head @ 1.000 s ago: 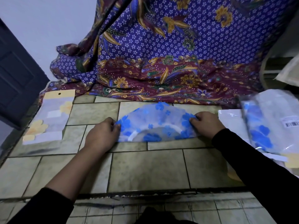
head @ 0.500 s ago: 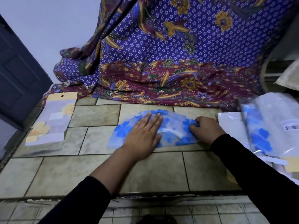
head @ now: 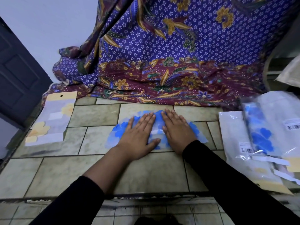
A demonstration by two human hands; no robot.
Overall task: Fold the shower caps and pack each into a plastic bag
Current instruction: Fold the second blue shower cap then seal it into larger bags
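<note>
A translucent shower cap with blue flowers [head: 119,132] lies folded into a half-moon on the tiled floor. My left hand [head: 138,137] rests flat on its left-middle part, fingers spread. My right hand [head: 176,132] lies flat on the cap beside it, palm down. Both hands press on the cap and cover much of it. At the right lies a pile of plastic bags [head: 233,132], and another blue-flowered cap in clear plastic [head: 259,133] rests on it.
A packed cap with yellow flowers and a cardboard header [head: 52,120] lies on the tiles at left. Purple and maroon batik cloth [head: 162,70] hangs and pools behind the cap. A dark door [head: 17,78] stands at far left. A floor step edge [head: 146,196] runs across in front.
My left hand moved from the cap's left edge onto its middle and flattened. My right hand let go of the right edge and now lies flat on the cap.
</note>
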